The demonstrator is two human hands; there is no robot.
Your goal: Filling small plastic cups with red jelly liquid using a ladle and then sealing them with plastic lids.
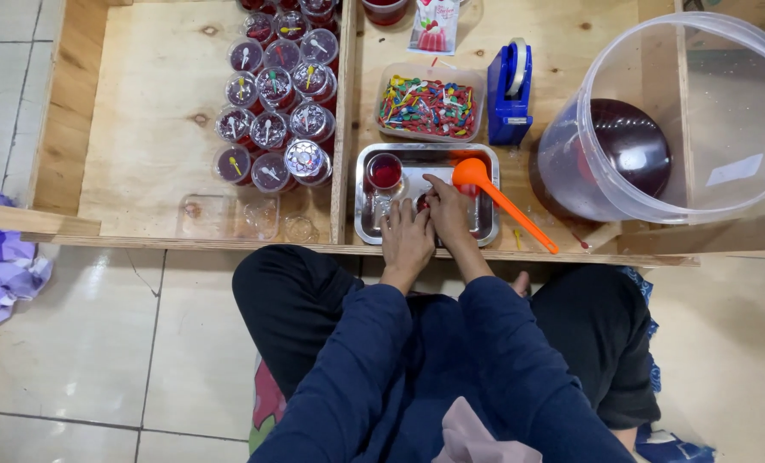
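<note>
Here, your left hand (406, 238) and right hand (449, 216) close together on a small cup (423, 202) in the steel tray (485, 225); it looks light, thin-walled and spillable, so grip its sides. An open red-filled cup (384, 171) and orange ladle (485, 187) crowd close; the tray's rim hems you in.

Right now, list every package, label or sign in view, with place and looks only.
Sachet: top centre of the wooden tray, flat rectangle, white and pink with a red dessert picture.
Label: on the clear bucket's wall at right, small pale rectangle.
No signs or screens.
</note>
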